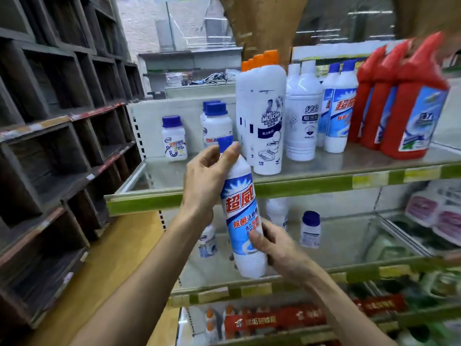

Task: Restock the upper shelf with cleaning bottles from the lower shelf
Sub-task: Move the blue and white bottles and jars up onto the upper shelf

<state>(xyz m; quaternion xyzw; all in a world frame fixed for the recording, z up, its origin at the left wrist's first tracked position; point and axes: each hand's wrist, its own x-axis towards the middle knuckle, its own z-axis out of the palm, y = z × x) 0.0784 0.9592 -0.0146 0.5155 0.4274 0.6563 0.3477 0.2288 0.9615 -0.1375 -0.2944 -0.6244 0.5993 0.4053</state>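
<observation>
Your right hand [277, 245] gripped the base of the blue-capped bottle [243, 213], left hand [207, 178] its neck, just before the upper shelf [349, 162]. Risk: swinging it in could topple the Mr Muscle bottles [264, 116].

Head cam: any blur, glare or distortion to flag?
Head view: held bottle label sharp at centre; red bottles at the right edge smeared by blur; wide-angle bows the upper shelf edge and tilts the dark racks on the left; faint reflections on the lower shelf; light even, no hard shadows.
</observation>
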